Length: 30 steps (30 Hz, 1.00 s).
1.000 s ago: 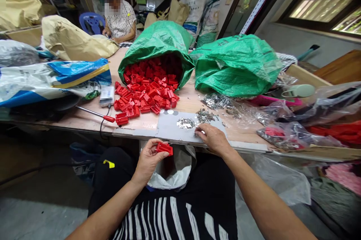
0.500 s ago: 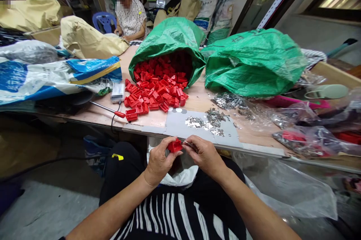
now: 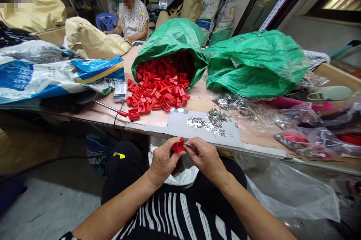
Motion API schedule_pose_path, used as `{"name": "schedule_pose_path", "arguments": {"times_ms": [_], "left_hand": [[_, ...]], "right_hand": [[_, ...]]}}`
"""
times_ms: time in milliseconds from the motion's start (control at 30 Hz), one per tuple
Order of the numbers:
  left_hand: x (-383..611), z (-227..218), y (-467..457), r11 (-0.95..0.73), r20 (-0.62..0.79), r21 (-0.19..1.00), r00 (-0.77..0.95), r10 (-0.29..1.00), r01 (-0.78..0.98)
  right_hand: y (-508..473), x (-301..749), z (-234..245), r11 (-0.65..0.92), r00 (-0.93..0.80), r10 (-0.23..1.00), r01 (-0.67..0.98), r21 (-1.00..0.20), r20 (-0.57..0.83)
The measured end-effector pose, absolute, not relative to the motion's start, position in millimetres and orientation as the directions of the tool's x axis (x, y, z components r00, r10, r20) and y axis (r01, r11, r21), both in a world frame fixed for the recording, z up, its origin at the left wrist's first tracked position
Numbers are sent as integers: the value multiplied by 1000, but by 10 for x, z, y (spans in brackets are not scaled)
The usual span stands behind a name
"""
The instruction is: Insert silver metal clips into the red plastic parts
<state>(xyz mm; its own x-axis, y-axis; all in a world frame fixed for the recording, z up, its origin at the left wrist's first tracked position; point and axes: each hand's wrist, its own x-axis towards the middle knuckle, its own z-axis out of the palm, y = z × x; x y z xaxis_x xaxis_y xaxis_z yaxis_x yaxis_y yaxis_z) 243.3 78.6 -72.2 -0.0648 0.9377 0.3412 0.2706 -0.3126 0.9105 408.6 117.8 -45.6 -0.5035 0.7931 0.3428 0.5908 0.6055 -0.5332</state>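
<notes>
My left hand [image 3: 163,160] pinches a small red plastic housing [image 3: 178,145] between thumb and fingers, just in front of the table edge. Close against its right side is my right hand [image 3: 205,156], closed in a pinch; a thin dark piece shows at its fingertips, too small to name. Beyond my hands lie small shiny metal pieces [image 3: 197,122] on a grey sheet [image 3: 177,123]. More red plastic housings [image 3: 158,93] spill toward me from the mouth of a green woven sack [image 3: 175,33].
A second green sack [image 3: 254,63] stands at right, beside clear bags [image 3: 307,138] of parts. A red-handled tool [image 3: 121,113] lies left of the pile. An open white bag [image 3: 183,178] hangs below my hands. Across the table sits a person [image 3: 135,20].
My view has shifted slightly. Both hands stay together at the red housing, which has turned a little in my left fingers.
</notes>
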Motion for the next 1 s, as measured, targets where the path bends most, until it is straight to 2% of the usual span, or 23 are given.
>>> {"name": "schedule_pose_path", "arguments": {"times_ms": [200, 367, 500, 600, 733, 1000], "left_hand": [[2443, -699, 778, -310, 329, 922, -47, 943, 231], [2443, -752, 754, -311, 335, 927, -91, 938, 211], [2431, -827, 755, -394, 438, 866, -87, 895, 307], [2424, -847, 761, -453, 512, 805, -62, 857, 383], [2434, -802, 757, -481, 548, 763, -38, 836, 431], [2449, -745, 757, -494, 580, 716, -27, 814, 494]], "right_hand": [[1158, 4080, -423, 592, -500, 800, 574, -566, 331], [1152, 4106, -380, 525, -506, 820, 478, -704, 267], [1161, 4181, -401, 428, -489, 846, 385, -818, 213], [1165, 4210, -425, 337, -436, 887, 392, -856, 150], [1157, 4193, -423, 317, -428, 897, 444, -838, 113], [1135, 4161, -412, 416, -451, 876, 533, -736, 169]]}}
